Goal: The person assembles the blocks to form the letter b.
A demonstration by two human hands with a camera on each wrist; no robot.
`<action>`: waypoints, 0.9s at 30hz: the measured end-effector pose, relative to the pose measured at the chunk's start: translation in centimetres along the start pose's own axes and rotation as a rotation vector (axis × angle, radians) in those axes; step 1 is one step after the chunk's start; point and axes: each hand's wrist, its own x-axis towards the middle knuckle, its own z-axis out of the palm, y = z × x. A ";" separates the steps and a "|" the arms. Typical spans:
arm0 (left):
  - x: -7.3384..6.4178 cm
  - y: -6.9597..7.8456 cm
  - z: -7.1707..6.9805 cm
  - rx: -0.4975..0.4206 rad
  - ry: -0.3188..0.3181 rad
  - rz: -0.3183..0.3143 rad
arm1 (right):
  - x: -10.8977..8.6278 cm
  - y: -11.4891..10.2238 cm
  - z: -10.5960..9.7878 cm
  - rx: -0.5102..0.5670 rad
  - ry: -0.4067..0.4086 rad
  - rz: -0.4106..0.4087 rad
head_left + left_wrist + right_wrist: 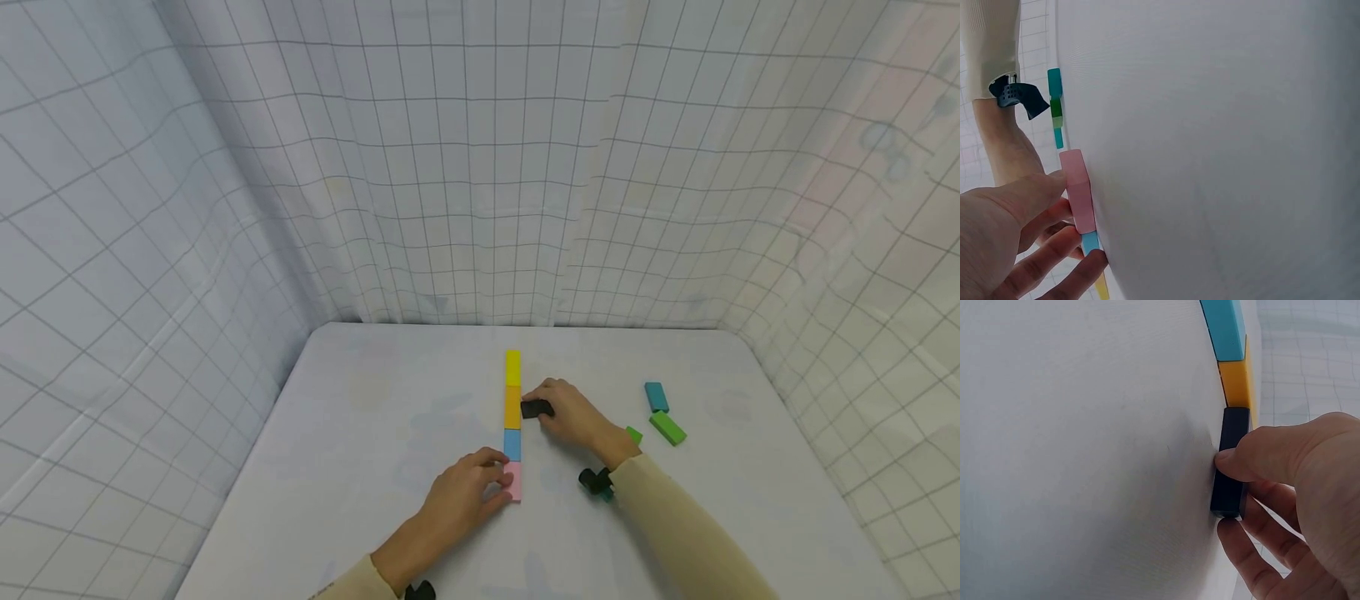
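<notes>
A straight row of blocks runs away from me: a pink block [513,482] nearest, then a light blue block [512,445], an orange block [512,407] and a yellow block [513,367]. My left hand [467,493] rests along the left side of the near blocks. Its thumb and fingertips, loosely spread, touch the pink block and reach to the light blue one. Between thumb and fingers my right hand [572,414] pinches a black block [537,408], lying crosswise with one end right at the orange block's right side. In the right wrist view the thumb presses the black block [1232,465].
Right of the row lie a teal block [656,397] and a green block [667,428], end to end. Another green block [634,435] shows partly behind my right wrist. Below the right wrist camera [595,481] a dark green piece peeks out. Gridded white curtains [480,208] enclose the table [375,400].
</notes>
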 end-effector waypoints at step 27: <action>0.1 0.0 0.1 0.012 0.003 0.005 | -0.7 -0.3 -0.2 -0.033 0.030 0.050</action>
